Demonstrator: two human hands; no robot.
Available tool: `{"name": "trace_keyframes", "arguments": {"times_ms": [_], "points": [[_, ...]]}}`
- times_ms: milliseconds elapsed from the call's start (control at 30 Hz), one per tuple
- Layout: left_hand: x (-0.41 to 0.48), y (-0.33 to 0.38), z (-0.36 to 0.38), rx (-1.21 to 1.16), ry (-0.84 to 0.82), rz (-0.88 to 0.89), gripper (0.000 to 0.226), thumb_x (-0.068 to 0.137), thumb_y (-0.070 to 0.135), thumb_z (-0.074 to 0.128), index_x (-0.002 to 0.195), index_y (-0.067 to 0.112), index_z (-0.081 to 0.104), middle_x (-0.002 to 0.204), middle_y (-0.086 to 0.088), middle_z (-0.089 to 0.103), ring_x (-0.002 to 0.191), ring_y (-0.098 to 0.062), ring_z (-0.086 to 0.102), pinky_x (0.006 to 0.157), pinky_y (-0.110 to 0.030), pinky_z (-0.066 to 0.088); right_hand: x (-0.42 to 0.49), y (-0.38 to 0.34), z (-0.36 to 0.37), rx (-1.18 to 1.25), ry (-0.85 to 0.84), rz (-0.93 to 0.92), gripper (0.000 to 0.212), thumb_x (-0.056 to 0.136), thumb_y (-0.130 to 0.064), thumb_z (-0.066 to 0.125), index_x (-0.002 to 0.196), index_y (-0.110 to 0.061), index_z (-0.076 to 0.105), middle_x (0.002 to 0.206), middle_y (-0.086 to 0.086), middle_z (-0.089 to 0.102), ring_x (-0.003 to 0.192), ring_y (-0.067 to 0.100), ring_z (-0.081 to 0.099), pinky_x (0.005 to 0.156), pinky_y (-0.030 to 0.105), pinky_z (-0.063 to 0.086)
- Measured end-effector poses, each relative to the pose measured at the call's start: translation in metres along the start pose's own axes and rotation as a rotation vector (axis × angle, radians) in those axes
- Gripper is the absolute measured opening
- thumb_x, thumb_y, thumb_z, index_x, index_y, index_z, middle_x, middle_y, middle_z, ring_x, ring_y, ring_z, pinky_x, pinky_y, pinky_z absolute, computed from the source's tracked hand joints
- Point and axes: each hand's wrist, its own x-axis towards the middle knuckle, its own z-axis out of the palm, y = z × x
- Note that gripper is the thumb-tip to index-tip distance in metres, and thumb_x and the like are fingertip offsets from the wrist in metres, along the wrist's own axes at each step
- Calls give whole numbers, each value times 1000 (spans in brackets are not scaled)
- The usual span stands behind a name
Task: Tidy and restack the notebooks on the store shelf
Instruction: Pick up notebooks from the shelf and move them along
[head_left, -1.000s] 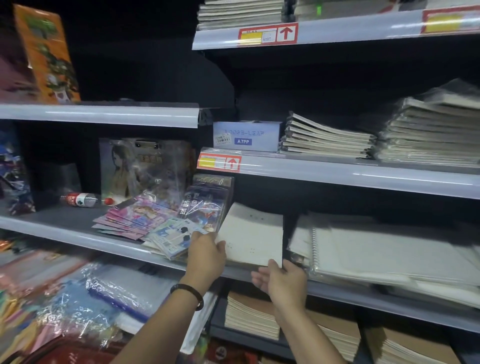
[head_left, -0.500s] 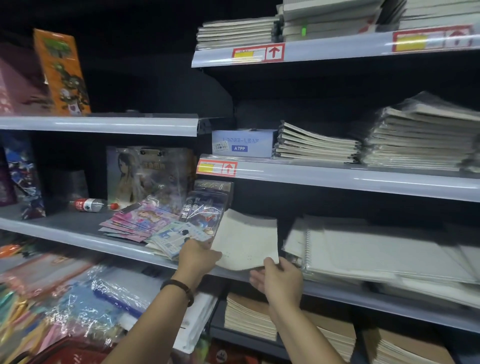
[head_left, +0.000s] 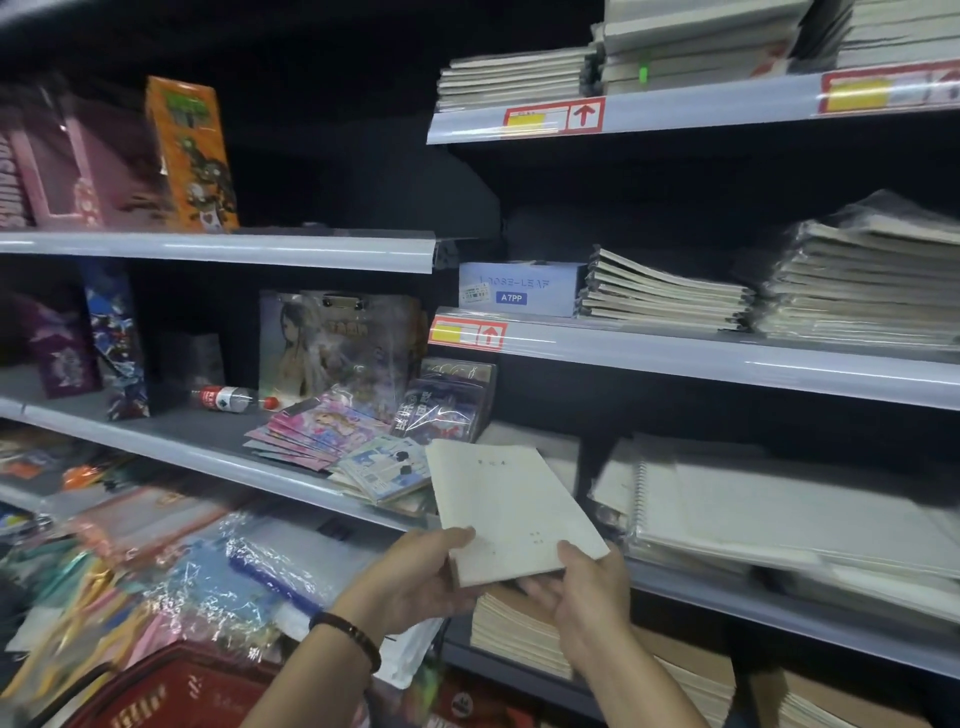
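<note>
A thin cream notebook (head_left: 511, 506) is lifted off the shelf and tilted, held in front of the shelf edge (head_left: 779, 613). My left hand (head_left: 415, 577) grips its near left corner, thumb on top. My right hand (head_left: 582, 582) holds its near right corner from below, thumb on the cover. To the right, a loose pile of large spiral notebooks (head_left: 789, 519) lies on the same shelf. Stacks of notebooks (head_left: 665, 291) sit on the shelf above, and brown-covered ones (head_left: 519, 634) on the shelf below.
Colourful wrapped booklets (head_left: 322, 431) and card packs (head_left: 441, 410) lie on the left part of the shelf, with a bottle (head_left: 228, 399) lying behind. A blue loose-leaf box (head_left: 519, 288) stands above. Plastic-wrapped goods (head_left: 208, 571) and a red basket (head_left: 171, 686) are at lower left.
Both hands have pulled the cream notebook off the shelf toward me and raised it clear of the edge. The camera has tilted and moved closer.
</note>
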Motion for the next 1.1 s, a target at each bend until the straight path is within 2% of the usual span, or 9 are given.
{"name": "trace_keyframes", "arguments": {"times_ms": [100, 233, 367, 567, 667, 733, 833, 900, 1100], "points": [[2, 8, 3, -168, 66, 102, 22, 109, 12, 53, 127, 2, 62, 112, -22, 78, 97, -38, 75, 72, -47, 62, -1, -4, -8, -20, -31, 11, 24, 102, 6, 51, 118, -10, 59, 106, 17, 74, 91, 40, 76, 60, 45, 65], [-1, 11, 4, -105, 85, 154, 24, 108, 1, 46, 124, 2, 63, 104, -18, 81, 93, -36, 77, 72, -51, 64, -6, -2, -9, -23, -77, 18, 24, 105, 3, 49, 118, -7, 66, 101, 16, 80, 90, 37, 77, 64, 47, 67], [-1, 11, -2, -108, 125, 270, 29, 107, -3, 43, 126, 2, 64, 110, -18, 80, 103, -41, 76, 88, -65, 60, -25, 12, 7, 64, -142, 47, 23, 106, -4, 56, 125, -13, 65, 109, 18, 80, 99, 43, 77, 85, 59, 63], [-2, 33, -35, -218, 203, 404, 22, 107, -1, 46, 122, 3, 63, 104, -19, 81, 82, -34, 79, 59, -45, 64, -28, 16, 60, -61, -278, 34, 36, 104, 5, 53, 127, -23, 56, 112, 19, 78, 87, 43, 80, 74, 52, 67], [10, 56, -62, -238, 230, 413, 22, 106, -3, 47, 122, 2, 61, 103, -19, 80, 87, -39, 76, 74, -56, 65, -5, 16, 95, -118, -281, 45, 40, 102, 9, 51, 133, -14, 57, 114, 20, 77, 85, 40, 81, 64, 44, 66], [21, 70, -82, -224, 264, 404, 21, 104, -4, 50, 118, 4, 64, 104, -17, 80, 89, -37, 74, 82, -51, 62, 11, 17, 118, -142, -290, 67, 39, 101, 8, 49, 131, -14, 58, 113, 19, 78, 85, 39, 81, 62, 43, 66], [37, 88, -109, -190, 379, 357, 13, 100, -3, 60, 108, 6, 66, 93, -12, 78, 64, -20, 64, 53, -26, 47, 38, 23, 152, -166, -303, 120, 39, 99, 8, 47, 131, -10, 59, 110, 18, 79, 85, 41, 80, 61, 44, 65], [48, 97, -122, -196, 433, 322, 13, 99, -4, 63, 108, 6, 63, 80, -9, 70, 49, -14, 55, 41, -21, 39, 54, 27, 170, -172, -294, 147, 40, 97, 12, 45, 128, -7, 61, 107, 19, 79, 84, 40, 80, 57, 44, 64], [82, 106, -150, -152, 501, 239, 11, 94, 0, 70, 102, 3, 64, 79, -13, 65, 49, -19, 58, 36, -16, 28, 89, 44, 209, -244, -255, 225, 36, 97, 12, 48, 125, -6, 59, 103, 20, 76, 74, 32, 75, 45, 37, 60]]}}
